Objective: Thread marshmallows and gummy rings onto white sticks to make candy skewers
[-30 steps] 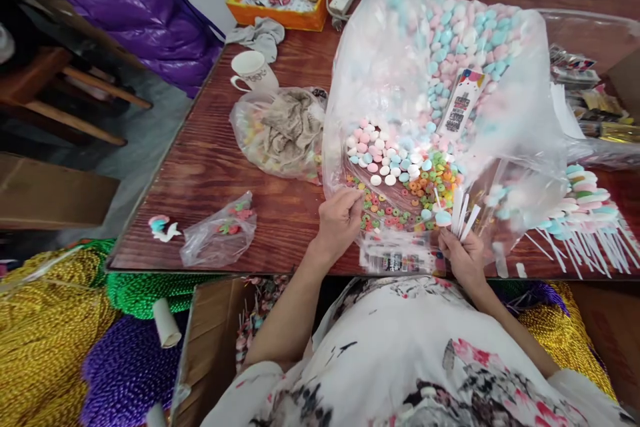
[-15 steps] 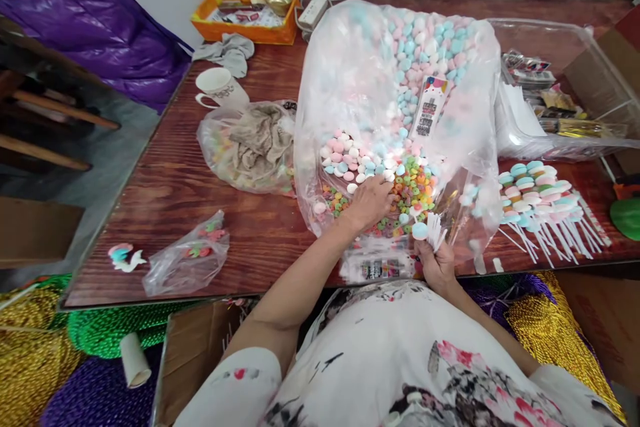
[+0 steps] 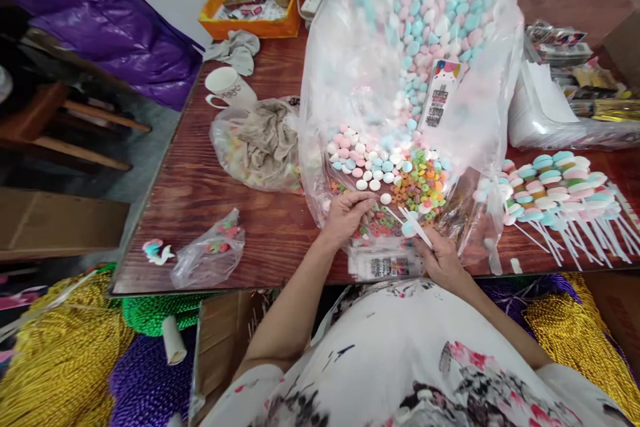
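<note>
A big clear plastic bag (image 3: pixel 350 67) lies open on the wooden table (image 3: pixel 200 180), full of pastel pink, blue and white candies (image 3: pixel 370 160) and small coloured candy rings (image 3: pixel 417 188). My left hand (image 3: pixel 345 215) rests at the bag's mouth with its fingers pinched over the rings; what it pinches is too small to name. My right hand (image 3: pixel 440 257) is closed on a bundle of white sticks (image 3: pixel 414 227), one with a blue candy on it, pointing left toward the left hand.
Finished candy sticks (image 3: pixel 555 190) lie in a row at the right. A bag with a rag (image 3: pixel 260 143), a white mug (image 3: pixel 225 87), an orange tray (image 3: pixel 250 13) and a small bag (image 3: pixel 210 253) sit to the left. Gold, green and purple cord bundles (image 3: pixel 60 360) lie below.
My left hand pulled back from among the candies to the bag's mouth. The sticks in my right hand tilted from upright to pointing left.
</note>
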Tool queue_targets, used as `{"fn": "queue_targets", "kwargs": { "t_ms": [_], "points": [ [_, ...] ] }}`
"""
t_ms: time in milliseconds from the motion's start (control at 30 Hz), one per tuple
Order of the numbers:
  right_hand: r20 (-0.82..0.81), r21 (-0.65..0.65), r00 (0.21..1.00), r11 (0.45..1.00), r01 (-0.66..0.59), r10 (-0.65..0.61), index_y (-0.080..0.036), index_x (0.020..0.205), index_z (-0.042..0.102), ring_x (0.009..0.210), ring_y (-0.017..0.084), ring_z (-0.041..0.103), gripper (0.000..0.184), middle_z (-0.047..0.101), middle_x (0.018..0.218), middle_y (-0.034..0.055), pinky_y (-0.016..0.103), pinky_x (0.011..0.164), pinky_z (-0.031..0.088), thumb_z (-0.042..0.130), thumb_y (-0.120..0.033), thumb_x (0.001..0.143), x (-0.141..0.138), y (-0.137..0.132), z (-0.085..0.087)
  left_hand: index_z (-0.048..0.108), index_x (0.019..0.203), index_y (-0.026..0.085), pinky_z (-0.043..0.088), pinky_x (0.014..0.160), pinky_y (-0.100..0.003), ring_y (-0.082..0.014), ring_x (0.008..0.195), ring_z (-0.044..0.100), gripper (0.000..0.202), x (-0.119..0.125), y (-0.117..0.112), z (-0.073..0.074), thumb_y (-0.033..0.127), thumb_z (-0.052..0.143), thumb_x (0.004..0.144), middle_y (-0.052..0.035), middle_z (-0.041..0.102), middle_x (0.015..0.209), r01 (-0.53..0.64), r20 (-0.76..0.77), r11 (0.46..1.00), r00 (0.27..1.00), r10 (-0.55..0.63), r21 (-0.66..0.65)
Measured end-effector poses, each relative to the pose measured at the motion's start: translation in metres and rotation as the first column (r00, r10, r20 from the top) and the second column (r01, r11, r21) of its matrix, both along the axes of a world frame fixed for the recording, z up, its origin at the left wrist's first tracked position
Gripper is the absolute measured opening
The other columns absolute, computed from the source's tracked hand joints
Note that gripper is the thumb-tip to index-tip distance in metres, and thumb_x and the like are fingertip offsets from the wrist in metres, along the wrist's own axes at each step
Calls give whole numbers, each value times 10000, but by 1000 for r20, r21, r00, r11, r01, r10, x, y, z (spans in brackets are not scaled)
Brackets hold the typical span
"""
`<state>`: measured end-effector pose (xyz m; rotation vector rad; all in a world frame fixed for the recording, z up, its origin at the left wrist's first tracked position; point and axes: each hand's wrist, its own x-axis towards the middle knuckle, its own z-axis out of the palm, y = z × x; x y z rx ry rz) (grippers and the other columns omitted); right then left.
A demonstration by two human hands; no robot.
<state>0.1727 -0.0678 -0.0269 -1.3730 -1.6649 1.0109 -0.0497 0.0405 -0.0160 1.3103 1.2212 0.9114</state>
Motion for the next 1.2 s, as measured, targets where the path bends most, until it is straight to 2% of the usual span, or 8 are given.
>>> {"fn": "queue_targets", "kwargs": {
  "t_ms": [167,533,633,733,867,1067,1133,1200],
  "points": [
    [42,-29,996,997,-74,75,-200,1020,631,577,133,448,229,535,672,-19,248,599,365,427,-301,1002,-10,8,13,746,844,148,423,424,-178,-95,533,602,308,-4,-10,9,364,830,642,-60,740,748,-159,395,960,886,242,-231],
    [144,-29,976,986,-162,164,-205,942,601,601,150,420,183,498,674,-15,264,605,337,423,-222,979,-19,19,26,784,773,181,466,433,-203,-104,534,608,252,-12,-26,20,334,873,594,-43,746,752,-122,424,979,888,180,-162],
    [145,-20,983,993,-114,116,-209,937,612,598,150,441,193,524,678,-13,262,603,346,429,-241,988,-12,18,31,776,837,171,435,421,-222,-113,501,579,274,-17,-25,13,383,818,669,-37,720,695,-134,314,983,935,168,-127],
    [196,-25,980,999,-29,33,-216,986,620,576,155,450,215,537,667,-15,267,593,343,415,-277,1005,3,17,34,758,834,179,473,538,-262,-134,577,587,175,-26,-25,10,342,720,782,-33,706,695,-78,-52,988,995,86,133],
    [411,-51,906,995,-85,98,-215,981,633,613,188,518,205,601,694,18,287,604,326,430,-238,976,21,14,27,726,783,182,475,704,-308,-171,716,605,165,-31,-26,14,261,609,870,-51,692,746,239,-566,911,824,-7,337],
    [418,-69,901,993,-94,115,-211,925,610,616,200,531,195,595,678,21,290,603,329,418,-188,948,17,5,20,703,802,178,465,728,-328,-206,791,618,149,-2,-19,19,174,571,869,-80,673,839,425,-797,878,598,-90,220],
    [352,-53,931,995,-88,101,-214,927,606,616,195,520,193,582,675,13,289,606,342,416,-194,952,15,3,21,711,813,175,470,726,-330,-204,783,623,159,3,-17,20,166,564,871,-85,677,843,418,-772,872,631,-76,255],
    [293,-51,951,995,-87,98,-214,957,615,627,191,517,199,584,689,10,286,610,355,417,-193,957,16,2,23,727,862,179,485,742,-326,-193,780,637,155,2,-17,20,212,577,886,-74,699,837,326,-620,876,784,-40,356]
  ]
}}
